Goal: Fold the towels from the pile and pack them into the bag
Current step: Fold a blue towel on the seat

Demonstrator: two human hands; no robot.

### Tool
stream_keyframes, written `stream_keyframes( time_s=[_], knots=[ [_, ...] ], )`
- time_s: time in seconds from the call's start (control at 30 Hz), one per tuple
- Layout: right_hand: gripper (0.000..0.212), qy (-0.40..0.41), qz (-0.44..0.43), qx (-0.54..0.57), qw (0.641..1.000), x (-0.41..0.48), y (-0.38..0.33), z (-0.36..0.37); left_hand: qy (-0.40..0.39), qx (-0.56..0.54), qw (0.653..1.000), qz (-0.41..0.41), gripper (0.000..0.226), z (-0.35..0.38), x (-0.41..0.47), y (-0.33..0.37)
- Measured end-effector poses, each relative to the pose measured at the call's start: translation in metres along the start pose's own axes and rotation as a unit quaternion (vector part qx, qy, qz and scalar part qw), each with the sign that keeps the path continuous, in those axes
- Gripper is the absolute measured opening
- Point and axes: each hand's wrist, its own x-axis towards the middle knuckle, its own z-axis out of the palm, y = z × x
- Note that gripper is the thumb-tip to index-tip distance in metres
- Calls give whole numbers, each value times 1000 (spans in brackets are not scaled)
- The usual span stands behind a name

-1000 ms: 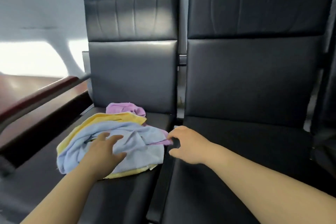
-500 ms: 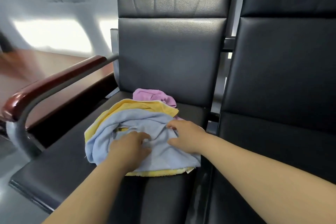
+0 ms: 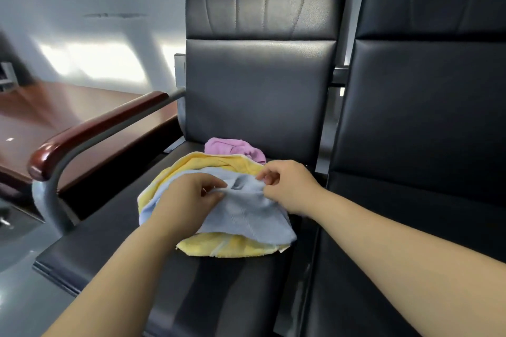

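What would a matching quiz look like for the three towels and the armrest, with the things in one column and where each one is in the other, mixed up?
Things
1. blue towel
2. yellow towel
3. pink towel
4. armrest

Places
A. at the back of the pile, nearest the backrest
B. on top, pinched by the left hand and right hand
C. beside the seat, on the left of the picture
D. under the blue one

Pairs: 1-B, 2-D, 3-A, 4-C
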Motion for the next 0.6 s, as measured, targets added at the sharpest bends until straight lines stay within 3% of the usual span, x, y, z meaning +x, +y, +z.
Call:
stream_keyframes(
  time_s=[0.33, 0.6],
  knots=[
    [29, 36, -40, 32, 998, -66, -21, -70, 12, -110, 991, 72, 8, -20, -55, 63],
    [30, 31, 16, 1, 999, -213, 29, -173, -156, -162, 963, 151, 12, 58, -110, 157]
  ],
)
